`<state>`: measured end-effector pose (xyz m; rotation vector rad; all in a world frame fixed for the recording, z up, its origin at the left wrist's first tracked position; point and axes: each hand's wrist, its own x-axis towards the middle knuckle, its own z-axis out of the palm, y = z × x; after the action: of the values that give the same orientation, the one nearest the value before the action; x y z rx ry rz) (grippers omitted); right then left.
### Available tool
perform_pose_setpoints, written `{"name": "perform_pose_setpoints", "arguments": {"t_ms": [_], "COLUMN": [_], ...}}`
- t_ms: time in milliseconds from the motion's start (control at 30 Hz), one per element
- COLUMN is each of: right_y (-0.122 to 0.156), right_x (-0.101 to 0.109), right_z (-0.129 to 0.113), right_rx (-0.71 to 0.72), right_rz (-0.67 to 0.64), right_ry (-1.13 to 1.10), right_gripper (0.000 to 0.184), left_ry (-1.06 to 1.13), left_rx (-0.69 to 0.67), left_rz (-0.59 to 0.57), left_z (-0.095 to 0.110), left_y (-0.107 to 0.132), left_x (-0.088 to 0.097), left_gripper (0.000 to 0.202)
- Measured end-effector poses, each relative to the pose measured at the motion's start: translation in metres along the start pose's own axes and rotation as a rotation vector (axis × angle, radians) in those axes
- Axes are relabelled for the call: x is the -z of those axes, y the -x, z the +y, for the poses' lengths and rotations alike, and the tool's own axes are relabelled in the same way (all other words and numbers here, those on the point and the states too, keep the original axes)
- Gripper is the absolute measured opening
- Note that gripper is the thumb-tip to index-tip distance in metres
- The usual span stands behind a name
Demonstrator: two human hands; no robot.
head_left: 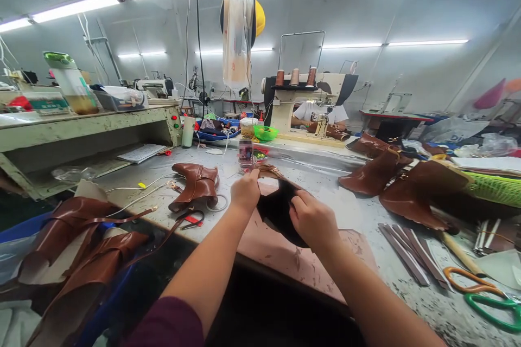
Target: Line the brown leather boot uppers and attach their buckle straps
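Over the front of the worktable, both of my hands grip a boot upper whose dark inside [279, 209] faces me; a little brown leather shows at its far edge. My left hand [245, 192] pinches the upper's left rim. On the other side, my right hand [315, 220] has its fingers curled round the right edge. Beneath lies a pinkish board [280, 252] marked with scuffs. To the left of my left hand, a brown boot upper with a strap [199, 183] rests on the table, beside a small dark loop [192, 219] over a red scrap.
More brown boot uppers lie at the left [73, 222] and right [415, 190]. Leather strips [413, 255] and orange-and-green-handled scissors [488, 303] are at front right. Behind stands a sewing machine [285, 111] with thread spools; a person's white sleeve [303, 113] shows past it.
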<state>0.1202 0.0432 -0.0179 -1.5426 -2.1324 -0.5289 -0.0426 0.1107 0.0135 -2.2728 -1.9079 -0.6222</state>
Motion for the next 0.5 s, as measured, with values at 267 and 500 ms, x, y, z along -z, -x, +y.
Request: {"name": "perform_pose_setpoints", "arguments": {"t_ms": [267,500], "right_y": [-0.015,-0.022], "right_x": [0.030,0.035], "right_z": [0.007,0.008], "right_rx": [-0.088,-0.352], "right_rz": [-0.108,-0.153], "right_ry": [-0.076,-0.009], "right_gripper": [0.013,0.018], "left_ry": [-0.178,-0.268], "left_rx": [-0.158,-0.285], "left_rz": [-0.155,-0.197], "left_z": [0.014,0.035], "left_y": [-0.047,-0.043], "left_x": [0.036,0.043], "left_gripper": [0.022,0.022]}}
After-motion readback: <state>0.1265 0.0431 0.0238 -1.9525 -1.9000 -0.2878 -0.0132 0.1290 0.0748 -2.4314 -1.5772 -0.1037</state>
